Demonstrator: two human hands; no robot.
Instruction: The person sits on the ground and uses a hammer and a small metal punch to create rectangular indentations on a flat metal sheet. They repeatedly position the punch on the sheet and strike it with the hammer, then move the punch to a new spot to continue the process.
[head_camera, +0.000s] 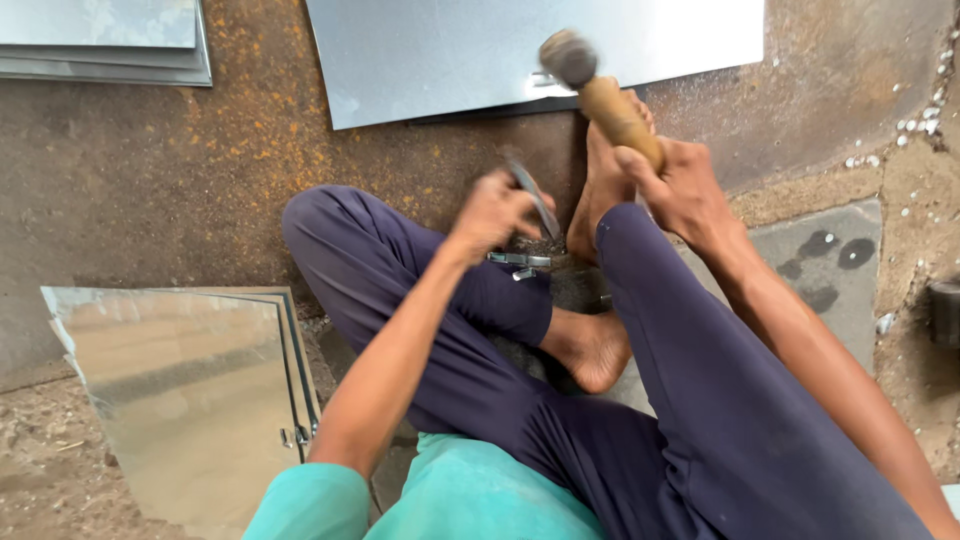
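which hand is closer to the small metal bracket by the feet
Left. The left hand with its chisel sits just above the bracket; the right hand is raised with the hammer.

Look past your work and you find a large grey metal sheet (440, 55) lying flat on the rusty floor (150, 170) at the top of the view. A stack of similar sheets (100, 45) sits in the upper left corner, well apart from it. At your lower left, shiny sheets (190, 400) lean stacked together, with small latch fittings along their right edge. To your right a grey stone slab (830, 260) carries dark round stains. Small white pebbles (925, 110) are scattered near the upper right edge.
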